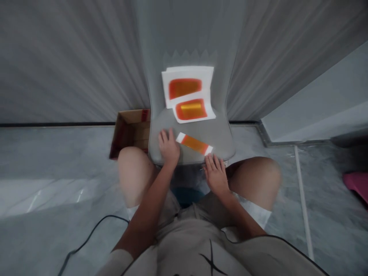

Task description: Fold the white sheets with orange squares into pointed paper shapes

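Note:
A narrow orange strip with white ends (pixel 194 143) lies on the seat of a grey chair (pixel 218 134) in front of me. My left hand (pixel 168 146) rests flat on the seat just left of the strip, fingers stretched out, holding nothing. My right hand (pixel 215 172) lies at the seat's front edge, just below the strip's right end, fingers spread and empty. Further back on the seat lie two white sheets, each with an orange patch: one sheet (pixel 193 111) nearer and another sheet (pixel 186 86) leaning on the backrest.
An open cardboard box (pixel 130 132) stands on the floor left of the chair. A black cable (pixel 86 241) runs over the pale floor at lower left. Grey curtains hang behind. A pink object (pixel 358 184) lies at the right edge. My bare knees flank the chair.

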`<state>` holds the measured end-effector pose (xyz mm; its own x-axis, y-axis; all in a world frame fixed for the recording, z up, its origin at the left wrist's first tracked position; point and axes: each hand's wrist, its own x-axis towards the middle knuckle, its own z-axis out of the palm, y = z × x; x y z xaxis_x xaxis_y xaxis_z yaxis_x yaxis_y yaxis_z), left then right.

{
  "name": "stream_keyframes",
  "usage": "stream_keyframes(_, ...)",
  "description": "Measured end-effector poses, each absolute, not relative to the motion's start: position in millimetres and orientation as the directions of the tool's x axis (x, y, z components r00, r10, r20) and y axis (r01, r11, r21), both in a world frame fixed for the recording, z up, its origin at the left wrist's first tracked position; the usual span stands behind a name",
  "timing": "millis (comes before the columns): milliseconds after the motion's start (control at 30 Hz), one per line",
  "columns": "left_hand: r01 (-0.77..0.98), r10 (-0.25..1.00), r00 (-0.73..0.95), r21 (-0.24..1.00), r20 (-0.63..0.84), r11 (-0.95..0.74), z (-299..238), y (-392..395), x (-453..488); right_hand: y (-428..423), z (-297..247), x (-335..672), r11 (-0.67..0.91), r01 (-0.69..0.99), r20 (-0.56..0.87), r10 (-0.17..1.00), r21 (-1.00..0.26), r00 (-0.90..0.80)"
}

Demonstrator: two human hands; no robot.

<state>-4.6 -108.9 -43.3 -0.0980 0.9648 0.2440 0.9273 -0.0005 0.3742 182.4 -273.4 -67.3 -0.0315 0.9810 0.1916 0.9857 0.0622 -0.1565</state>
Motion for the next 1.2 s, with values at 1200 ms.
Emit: stream_keyframes(1200, 0.903, 0.947, 0.251, 0.304, 0.198, -0.303, -44.2, -153.5, -17.0, -275.4, -79.9, 177.5, 0.007, 0.978, 0.202, 0.979, -0.21, 0.036)
